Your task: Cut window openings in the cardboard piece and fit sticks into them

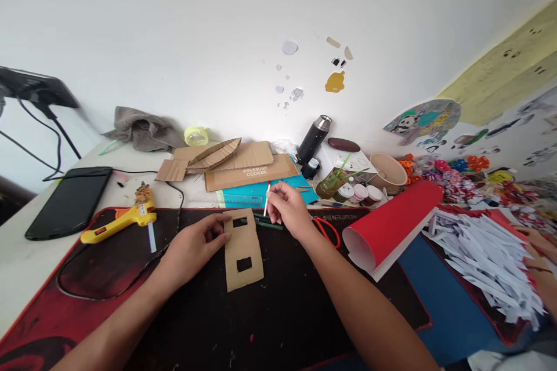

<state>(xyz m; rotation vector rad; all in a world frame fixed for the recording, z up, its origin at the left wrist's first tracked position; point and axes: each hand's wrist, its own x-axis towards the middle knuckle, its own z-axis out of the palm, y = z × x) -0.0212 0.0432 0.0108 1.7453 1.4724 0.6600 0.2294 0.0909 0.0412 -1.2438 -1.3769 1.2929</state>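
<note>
A flat cardboard piece (238,242) with two roughly square cut-outs lies on the dark desk mat. My left hand (202,240) has its curled fingers and thumb on the upper left edge of this piece. Pinched in my right hand (286,207) is a slim white stick (266,203) with a dark red tip, held nearly upright just beyond the cardboard. Under and beside that hand lies a dark green, narrow tool (272,225), partly hidden. Orange-red scissor handles (327,232) sit to the right of my right wrist.
A yellow glue gun (122,225) and its cable occupy the left. Behind are cardboard scraps (256,171), a blue ruler (243,199) and a black thermos (314,138). On the right are a red paper roll (394,223), white paper strips (489,261) and another person's hand (537,243).
</note>
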